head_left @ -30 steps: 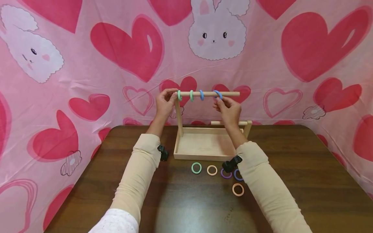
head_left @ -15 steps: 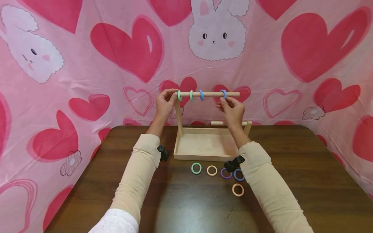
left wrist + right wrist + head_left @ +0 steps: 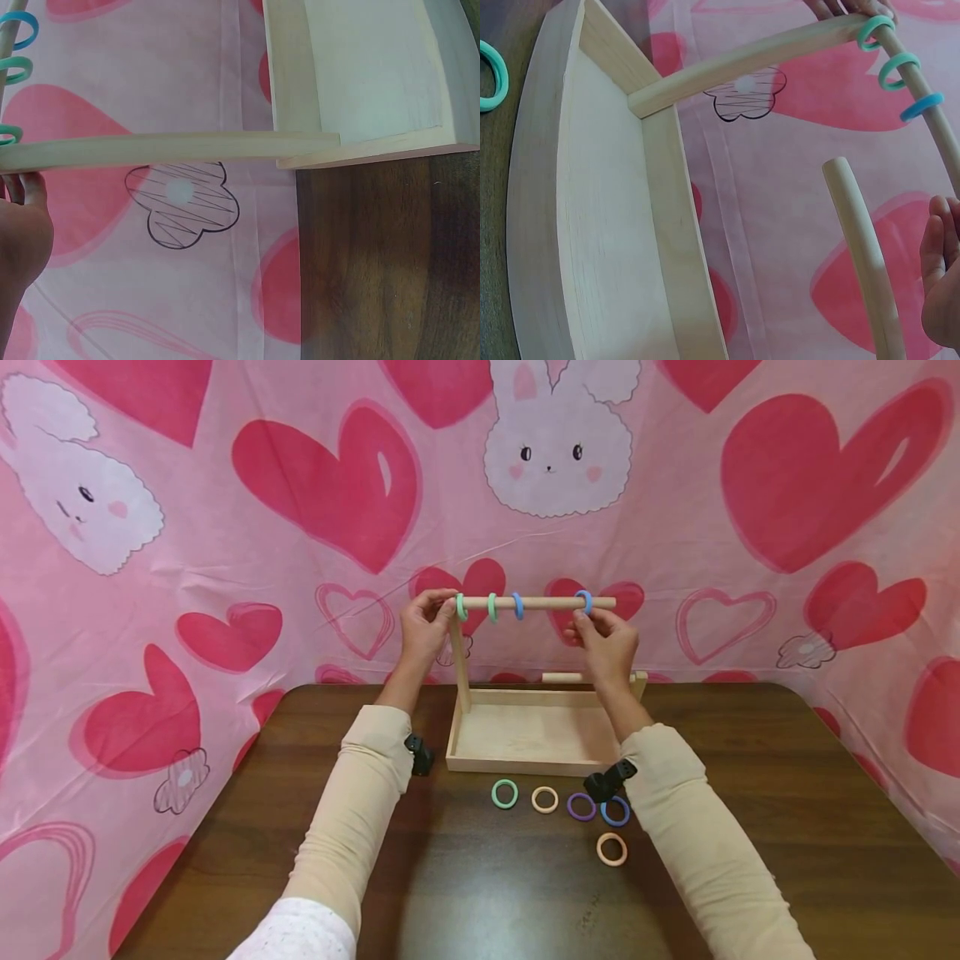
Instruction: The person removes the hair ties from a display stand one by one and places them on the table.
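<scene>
Worktop (image 3: 450, 885): five loose rings (image 3: 582, 818), liable to shift if right sleeve (image 3: 693, 827) dips. Stand (image 3: 528, 767), behind. Right hand (image 3: 611, 647): grip pinching a light-blue ring (image 3: 588, 602), around the upper rod (image 3: 551, 603) near its free end; overpulled, it may drop. Left hand (image 3: 426, 625): grip pinching the rod's end at the post (image 3: 461, 664); if loosened, the stand could shift.

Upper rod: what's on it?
Two green rings and two blue rings. The right hand pinches the outermost blue ring; fingertips hide its lower edge.
</scene>
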{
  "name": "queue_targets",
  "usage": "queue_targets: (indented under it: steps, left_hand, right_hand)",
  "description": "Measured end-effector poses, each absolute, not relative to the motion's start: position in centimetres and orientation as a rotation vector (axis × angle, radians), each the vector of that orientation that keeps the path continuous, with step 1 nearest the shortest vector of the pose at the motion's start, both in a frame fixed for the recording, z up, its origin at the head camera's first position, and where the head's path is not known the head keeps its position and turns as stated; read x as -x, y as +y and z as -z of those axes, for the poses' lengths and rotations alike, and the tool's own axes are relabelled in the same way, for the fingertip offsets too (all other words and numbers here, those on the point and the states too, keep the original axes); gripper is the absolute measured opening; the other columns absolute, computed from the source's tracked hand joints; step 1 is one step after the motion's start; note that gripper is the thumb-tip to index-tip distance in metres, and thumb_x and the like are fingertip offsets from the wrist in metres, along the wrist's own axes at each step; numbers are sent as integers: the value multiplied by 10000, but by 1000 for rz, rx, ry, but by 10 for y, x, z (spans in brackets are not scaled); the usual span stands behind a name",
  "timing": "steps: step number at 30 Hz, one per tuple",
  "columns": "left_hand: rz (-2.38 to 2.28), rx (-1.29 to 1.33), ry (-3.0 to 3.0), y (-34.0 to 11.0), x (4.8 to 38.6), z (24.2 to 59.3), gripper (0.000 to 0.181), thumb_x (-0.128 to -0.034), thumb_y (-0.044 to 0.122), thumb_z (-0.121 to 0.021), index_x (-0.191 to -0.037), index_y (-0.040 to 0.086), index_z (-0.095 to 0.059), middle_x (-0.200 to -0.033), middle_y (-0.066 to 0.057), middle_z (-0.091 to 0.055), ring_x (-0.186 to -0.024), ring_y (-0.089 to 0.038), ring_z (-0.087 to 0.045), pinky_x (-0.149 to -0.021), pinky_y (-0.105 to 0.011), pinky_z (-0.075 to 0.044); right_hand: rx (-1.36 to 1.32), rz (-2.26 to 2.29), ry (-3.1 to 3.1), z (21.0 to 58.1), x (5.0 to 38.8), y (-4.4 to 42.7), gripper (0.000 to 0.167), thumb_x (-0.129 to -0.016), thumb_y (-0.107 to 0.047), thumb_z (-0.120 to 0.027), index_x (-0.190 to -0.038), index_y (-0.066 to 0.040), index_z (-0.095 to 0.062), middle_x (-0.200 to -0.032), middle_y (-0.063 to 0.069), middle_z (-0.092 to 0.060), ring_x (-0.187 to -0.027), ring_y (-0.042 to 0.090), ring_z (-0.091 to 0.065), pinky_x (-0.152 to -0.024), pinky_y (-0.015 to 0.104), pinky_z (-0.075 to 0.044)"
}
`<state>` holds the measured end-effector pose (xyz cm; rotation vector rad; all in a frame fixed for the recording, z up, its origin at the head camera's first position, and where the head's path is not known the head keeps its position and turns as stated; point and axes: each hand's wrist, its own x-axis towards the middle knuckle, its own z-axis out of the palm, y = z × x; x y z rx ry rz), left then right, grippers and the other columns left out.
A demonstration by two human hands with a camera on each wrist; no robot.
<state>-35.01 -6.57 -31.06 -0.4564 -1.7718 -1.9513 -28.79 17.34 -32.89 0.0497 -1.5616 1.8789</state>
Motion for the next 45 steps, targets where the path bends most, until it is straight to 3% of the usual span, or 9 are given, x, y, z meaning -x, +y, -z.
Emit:
queue_targets:
  steps: [8,20,33,45]
  left_hand:
    - [1958,503,-1746,-66,350,310,183,-937,-89,-632,-1092,-186,-643,-757,236,-646,-731,61,-594,-654,-110,-482]
    - [1950,506,-1762,-65,352,310,190,-943,-79,-631,-1101,-183,-648,-775,247,-644,-766,51,-615,-731,-115,-514]
    - [1955,498,-1755,-66,349,309,185,-940,-90,-627,-1098,-184,-645,-772,231,-646,-759,55,-608,-722,-113,-513]
    - [1948,484,-1768,-66,349,311,182,-941,-80,-632,-1096,-174,-653,-777,227,-646,-762,56,-610,-706,-115,-510]
  right_hand:
    - [-42,-1876,-1567,328,286,181,297,-949,-45,-684,-1101,208,-655,-644,-142,-707,-576,-12,-692,-610,151,-580]
    - [1,-1905,-1547,327,283,190,231,-951,-69,-688,-1060,135,-670,-641,-137,-708,-579,-8,-696,-618,153,-582]
    - [21,-1914,-1530,328,281,197,283,-974,-76,-657,-1121,164,-646,-633,-161,-708,-581,-19,-695,-615,139,-577]
    - [49,-1994,-1434,331,279,206,148,-961,-68,-674,-1013,71,-670,-628,-81,-725,-560,28,-705,-604,168,-586]
